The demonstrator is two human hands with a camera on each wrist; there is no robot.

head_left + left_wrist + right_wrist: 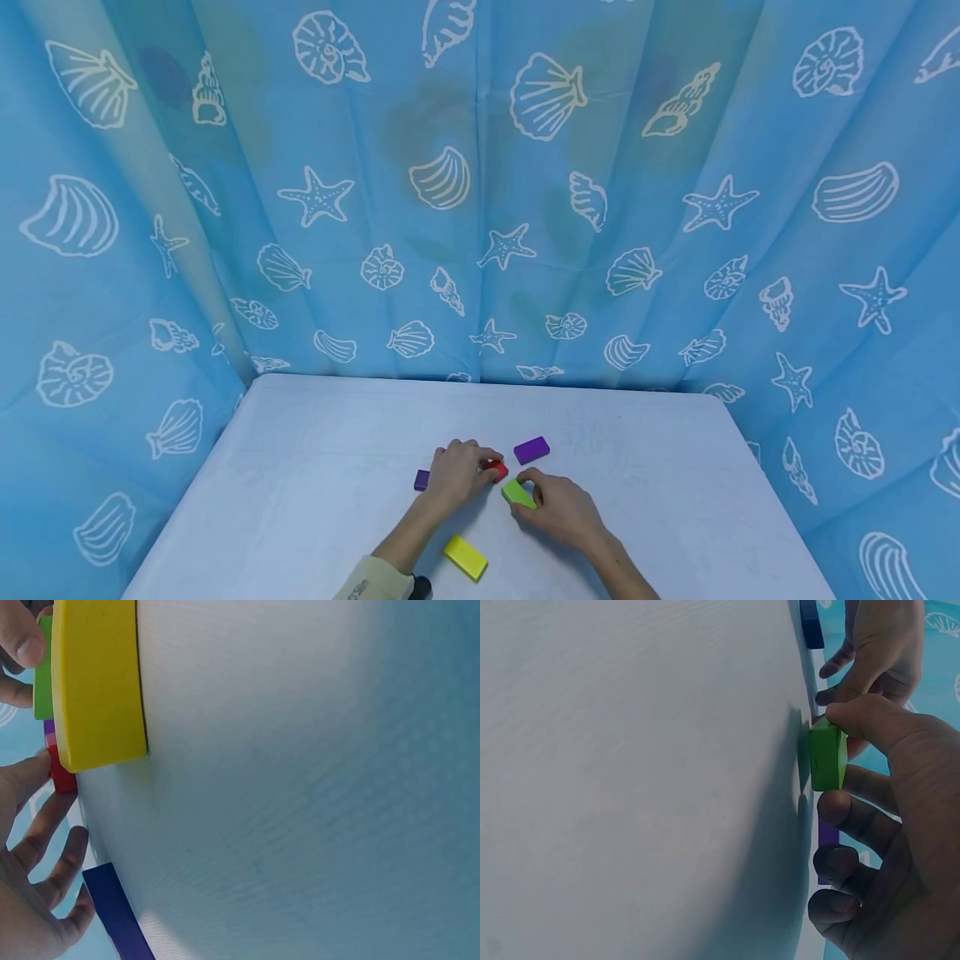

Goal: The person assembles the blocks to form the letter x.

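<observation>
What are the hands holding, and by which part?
The right hand pinches the green block by opposite sides; the left hand grips the red block toward its left end.

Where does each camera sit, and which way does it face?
Head: on the head, facing forward and down at white table and blue curtain; left hand, right hand and forearms show.
Left wrist: on that wrist, looking across the white table, yellow block nearest; left hand lower left, part of right hand upper left.
Right wrist: on that wrist, looking across the white table; right hand pinches the green block, left hand beyond.
Shared by both wrist views: green block, both hands.
</observation>
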